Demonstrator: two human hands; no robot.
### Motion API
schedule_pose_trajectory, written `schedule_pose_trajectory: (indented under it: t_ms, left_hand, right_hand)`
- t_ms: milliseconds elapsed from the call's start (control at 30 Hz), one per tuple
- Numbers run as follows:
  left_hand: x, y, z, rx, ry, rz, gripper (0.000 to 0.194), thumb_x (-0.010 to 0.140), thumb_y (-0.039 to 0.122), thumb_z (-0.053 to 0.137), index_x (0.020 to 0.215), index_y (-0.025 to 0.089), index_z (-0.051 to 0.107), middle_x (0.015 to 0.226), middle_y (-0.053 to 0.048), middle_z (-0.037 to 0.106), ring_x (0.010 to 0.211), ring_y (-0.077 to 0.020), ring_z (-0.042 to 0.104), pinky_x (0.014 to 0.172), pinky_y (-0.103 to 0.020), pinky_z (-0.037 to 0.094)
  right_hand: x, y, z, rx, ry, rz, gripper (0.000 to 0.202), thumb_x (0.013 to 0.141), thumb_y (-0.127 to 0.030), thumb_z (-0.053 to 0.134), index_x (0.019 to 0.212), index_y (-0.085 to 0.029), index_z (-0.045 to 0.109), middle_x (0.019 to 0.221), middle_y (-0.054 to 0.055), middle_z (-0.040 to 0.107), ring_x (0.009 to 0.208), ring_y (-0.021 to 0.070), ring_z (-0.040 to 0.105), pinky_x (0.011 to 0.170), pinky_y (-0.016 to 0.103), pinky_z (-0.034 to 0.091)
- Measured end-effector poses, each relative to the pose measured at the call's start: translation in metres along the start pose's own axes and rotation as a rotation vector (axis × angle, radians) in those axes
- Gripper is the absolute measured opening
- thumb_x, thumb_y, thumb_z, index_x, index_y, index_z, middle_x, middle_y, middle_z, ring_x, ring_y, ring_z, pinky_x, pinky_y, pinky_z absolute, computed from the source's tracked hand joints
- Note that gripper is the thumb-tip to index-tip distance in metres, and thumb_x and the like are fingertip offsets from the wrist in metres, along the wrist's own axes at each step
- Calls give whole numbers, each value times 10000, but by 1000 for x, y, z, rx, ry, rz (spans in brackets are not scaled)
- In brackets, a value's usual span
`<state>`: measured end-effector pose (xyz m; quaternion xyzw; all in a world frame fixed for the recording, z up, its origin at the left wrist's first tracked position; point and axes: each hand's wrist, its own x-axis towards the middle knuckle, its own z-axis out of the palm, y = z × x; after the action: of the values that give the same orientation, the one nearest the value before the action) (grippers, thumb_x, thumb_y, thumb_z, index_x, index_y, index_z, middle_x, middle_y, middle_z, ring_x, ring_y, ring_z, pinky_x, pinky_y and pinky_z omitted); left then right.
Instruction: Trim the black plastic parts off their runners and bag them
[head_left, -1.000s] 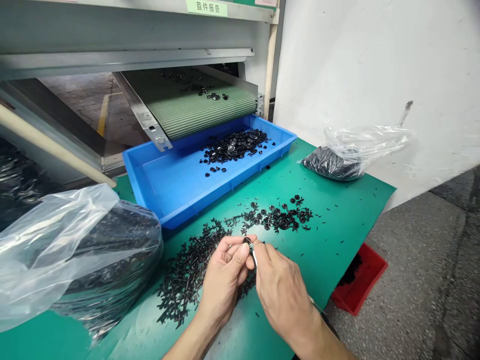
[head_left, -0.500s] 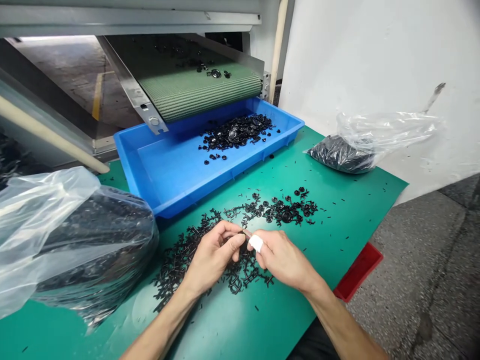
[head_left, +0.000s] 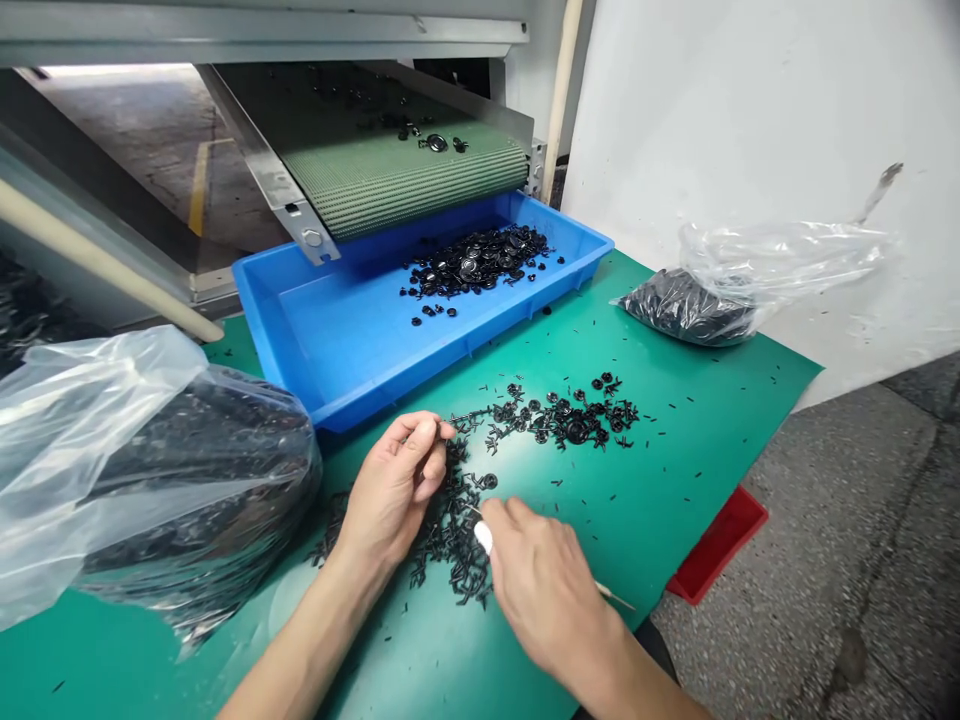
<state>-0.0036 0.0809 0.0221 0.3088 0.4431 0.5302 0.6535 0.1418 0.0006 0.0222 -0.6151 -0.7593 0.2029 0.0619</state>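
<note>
My left hand point(head_left: 401, 480) is closed in a pinch above the left side of a pile of small black branching plastic pieces point(head_left: 461, 525). Whatever is between its fingertips is too small to make out. Lower and to the right, my right hand point(head_left: 540, 575) is wrapped round a thin stick-like tool point(head_left: 615, 597). The tool's light rear end sticks out behind the hand, and a narrow tip shows in front, near the pile. White tape point(head_left: 484, 538) covers one finger of this hand. A small round black part point(head_left: 489, 481) lies between the hands.
Farther back lie more round black parts point(head_left: 577, 425). A blue tray point(head_left: 322, 335) of black parts stands under a green conveyor belt point(head_left: 420, 190). Clear bags of black pieces sit left point(head_left: 202, 480) and right point(head_left: 690, 310). A red bin point(head_left: 716, 550) is below the table edge.
My hands have parted. The left moved left and slightly up; the right moved down, turning so the tool's rear end shows. A round part now shows between them on the pile's edge.
</note>
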Motion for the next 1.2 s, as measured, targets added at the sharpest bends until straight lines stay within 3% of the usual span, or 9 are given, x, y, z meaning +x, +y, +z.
schedule_pose_trajectory:
  t_ms: [167,267,367,467,567,700,833,1067,1200]
  left_hand:
    - [0,4,0,-153,23,-52,111,811,158,658,908,105,649,800,-31,593,506,-40,425,351,-109,290]
    - [-2,5,4,-190,3,-112,115,842,190,615,919,109,639,817,-40,593,529,-52,452,366,-119,311]
    - [-6,5,7,-178,-21,-184,192,873,309,588,771,147,571,775,-21,577,512,-58,444,348,-125,258]
    - [-11,2,8,1,-53,-236,345,871,426,586,669,169,476,634,31,511,421,-35,339,334,-135,143]
    - [-18,-5,11,222,-175,-237,319,881,466,570,748,184,503,567,63,492,383,-26,265,357,-156,114]
    - [-24,-13,14,300,-382,-268,304,875,457,591,783,170,551,614,39,540,428,-32,332,390,-167,158]
    - [-25,-14,15,225,-404,-319,267,841,406,660,775,177,539,654,26,578,434,-32,323,389,-176,125]
    - [-29,-15,16,216,-388,-292,268,844,369,669,1018,170,632,702,-3,590,512,-59,361,418,-180,180]
    - [-30,-18,15,244,-355,-246,279,835,365,682,1025,165,643,831,-46,630,549,-64,382,430,-185,215]
  right_hand:
    - [16,14,-15,69,102,51,223,902,-87,423,966,-210,598,898,29,591,684,147,538,569,275,298]
    - [33,23,-17,68,80,-10,226,874,-92,460,971,-211,626,910,26,572,687,139,531,570,265,305]
    - [39,27,-13,77,69,-31,227,864,-78,450,903,-203,635,871,15,562,680,133,527,583,260,326]
    - [32,33,-15,235,166,-39,289,846,-37,430,960,-215,628,922,3,573,755,126,544,659,247,372]
    - [20,38,-25,415,250,-94,367,807,-1,420,1011,-231,621,960,-11,582,803,115,543,689,233,384]
    - [12,36,-35,491,260,-158,337,781,13,400,890,-216,620,881,-21,573,762,111,525,670,235,378]
    - [9,33,-35,540,289,-142,344,788,6,413,948,-231,605,908,-27,601,810,115,548,714,235,395]
    - [-9,37,-37,382,242,-122,494,821,-10,351,1249,-211,492,1059,49,603,877,164,585,722,275,431]
    - [-18,38,-29,133,289,-57,354,897,-69,319,1183,-186,493,780,21,623,625,184,564,543,296,336]
